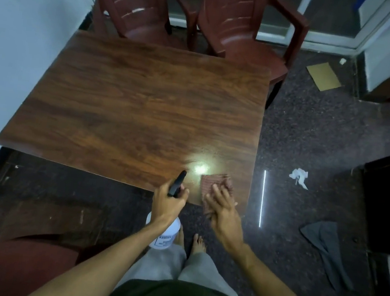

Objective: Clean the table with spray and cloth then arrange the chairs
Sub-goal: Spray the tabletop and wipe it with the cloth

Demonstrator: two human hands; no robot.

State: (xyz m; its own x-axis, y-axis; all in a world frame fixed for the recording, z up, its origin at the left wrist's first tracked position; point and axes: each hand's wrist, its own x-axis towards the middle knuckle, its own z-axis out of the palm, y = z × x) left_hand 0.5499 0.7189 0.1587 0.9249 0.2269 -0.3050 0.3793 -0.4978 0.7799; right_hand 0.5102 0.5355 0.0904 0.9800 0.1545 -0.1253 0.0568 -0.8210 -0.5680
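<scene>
A dark wooden table (132, 105) fills the middle of the view, its left side against a white wall. My left hand (167, 203) grips the black trigger head of a white spray bottle (164, 236), with the nozzle pointing over the table's near edge. My right hand (223, 208) lies flat with straight fingers on a reddish-brown cloth (214, 182) at the table's near right corner. A bright reflection shines on the wood just beyond the cloth. Two maroon plastic chairs (137, 5) (243, 26) stand at the far side, and a third maroon chair (27, 262) sits at my near left.
On the dark speckled floor to the right lie a cardboard piece (323, 76), a crumpled white tissue (298, 176) and a grey cloth (326, 247). Dark furniture (388, 203) stands at the right edge. A doorway with a white frame (325, 41) is beyond the chairs.
</scene>
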